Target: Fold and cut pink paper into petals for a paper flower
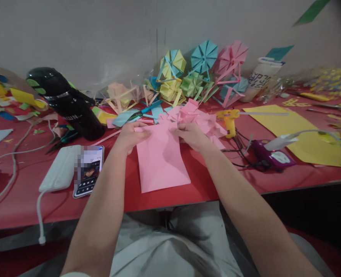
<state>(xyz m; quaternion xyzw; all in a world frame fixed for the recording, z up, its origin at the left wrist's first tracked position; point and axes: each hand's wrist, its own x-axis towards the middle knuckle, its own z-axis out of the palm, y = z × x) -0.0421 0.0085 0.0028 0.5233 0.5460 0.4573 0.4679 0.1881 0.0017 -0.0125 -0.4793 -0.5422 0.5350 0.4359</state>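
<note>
A pink sheet of paper (163, 161) lies between my hands, its far end raised a little and its near edge close to the table's front. My left hand (132, 136) pinches the far left corner, thumb on top. On the far right corner, my right hand (189, 134) grips the same sheet, thumb on top and fingers behind it. Just beyond the sheet sits a pile of folded pink paper pieces (195, 115). A yellow glue gun (230, 121) rests to the right of that pile.
Folded paper umbrellas (204, 55) stand along the wall. At left are a black bottle (69, 102), a white power bank (61, 167), a phone (89, 171) and pliers (61, 140). A purple socket adapter (271, 156) with cables and a yellow sheet (300, 134) occupy the right.
</note>
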